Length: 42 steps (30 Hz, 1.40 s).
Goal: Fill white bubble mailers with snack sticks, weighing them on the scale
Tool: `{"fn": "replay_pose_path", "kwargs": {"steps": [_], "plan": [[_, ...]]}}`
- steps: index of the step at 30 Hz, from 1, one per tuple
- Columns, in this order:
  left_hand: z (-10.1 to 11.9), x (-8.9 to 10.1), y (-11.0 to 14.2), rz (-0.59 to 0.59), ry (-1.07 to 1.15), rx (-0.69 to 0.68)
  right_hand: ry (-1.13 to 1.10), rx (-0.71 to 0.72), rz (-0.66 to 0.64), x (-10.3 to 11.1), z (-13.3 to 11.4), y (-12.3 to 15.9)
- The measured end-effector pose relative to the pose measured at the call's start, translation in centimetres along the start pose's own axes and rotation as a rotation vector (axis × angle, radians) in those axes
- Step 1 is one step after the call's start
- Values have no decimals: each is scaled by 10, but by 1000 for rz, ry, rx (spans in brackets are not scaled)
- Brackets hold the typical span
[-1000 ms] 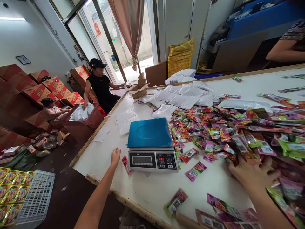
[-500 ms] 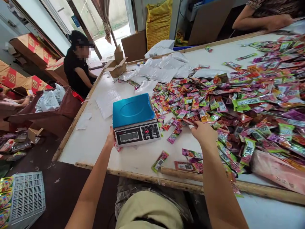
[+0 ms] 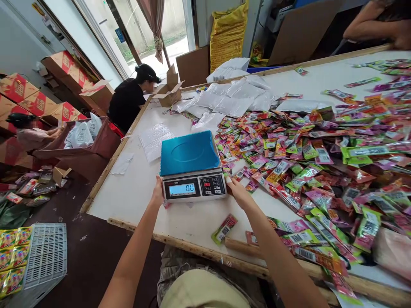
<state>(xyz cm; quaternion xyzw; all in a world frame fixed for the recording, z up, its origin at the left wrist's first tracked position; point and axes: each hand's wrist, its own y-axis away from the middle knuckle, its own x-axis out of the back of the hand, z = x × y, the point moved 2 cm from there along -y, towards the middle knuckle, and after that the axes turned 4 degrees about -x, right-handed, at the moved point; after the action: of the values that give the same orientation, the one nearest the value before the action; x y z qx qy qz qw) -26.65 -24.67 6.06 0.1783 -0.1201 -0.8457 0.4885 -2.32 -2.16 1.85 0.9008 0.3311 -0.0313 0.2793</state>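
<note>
A digital scale (image 3: 192, 169) with a blue pan stands on the white table (image 3: 135, 192), its lit display reading zero. My left hand (image 3: 158, 192) grips the scale's left front corner. My right hand (image 3: 237, 192) holds its right front corner. A wide heap of colourful snack sachets (image 3: 308, 149) spreads to the right of the scale. One loose sachet (image 3: 224, 228) lies near the table's front edge, below my right forearm.
White plastic bags (image 3: 231, 100) and a small open carton (image 3: 168, 92) lie at the table's far end. A person in black (image 3: 128, 100) sits at the left; another person's arm (image 3: 369, 25) rests at the far right. Red cartons (image 3: 61, 64) and a white crate (image 3: 45, 256) stand on the floor.
My right hand left the sachets and came to the scale's right corner. My left hand stays at its left corner. The display now lights up and shows zero.
</note>
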Motion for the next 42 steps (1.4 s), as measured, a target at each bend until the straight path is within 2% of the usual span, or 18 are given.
{"fn": "replay_pose_path", "kwargs": {"steps": [3, 7, 12, 18, 20, 22, 25, 28, 30, 32, 35, 39, 41, 42], "plan": [[-7, 3, 0, 22, 6, 15, -85, -118, -9, -1, 6, -3], [-14, 10, 2, 97, -2, -42, -169, -182, -13, -4, 10, -8], [-33, 28, 8, 241, -30, -83, -196, -168, -7, -11, 11, -19], [-46, 49, 23, 262, -128, -259, -240, -157, 23, -13, 6, -20], [-45, 55, 31, 295, -285, -331, -249, -134, 35, -12, 4, -16], [-45, 61, 39, 310, -549, -355, -252, -114, 43, -13, 2, -13], [-57, 68, 48, 303, -995, -301, -248, -104, 36, -15, 2, -10], [-80, 66, 60, 258, -1278, -225, -231, -117, 24, -16, 5, -10], [-98, 57, 76, 188, -1372, -185, -215, -133, 19, -16, 7, -11], [-113, 37, 96, 76, -1404, -161, -200, -147, 9, -15, 10, -12], [-126, -12, 129, -163, -1330, -158, -188, -167, -6, -14, 13, -14], [-125, -87, 160, -555, -1177, -160, -170, -212, -16, -11, 13, -13], [-120, -112, 166, -691, -1146, -197, -157, -236, -12, -9, 13, -11], [-118, -119, 168, -721, -1138, -222, -152, -244, -11, -7, 13, -10]]}}
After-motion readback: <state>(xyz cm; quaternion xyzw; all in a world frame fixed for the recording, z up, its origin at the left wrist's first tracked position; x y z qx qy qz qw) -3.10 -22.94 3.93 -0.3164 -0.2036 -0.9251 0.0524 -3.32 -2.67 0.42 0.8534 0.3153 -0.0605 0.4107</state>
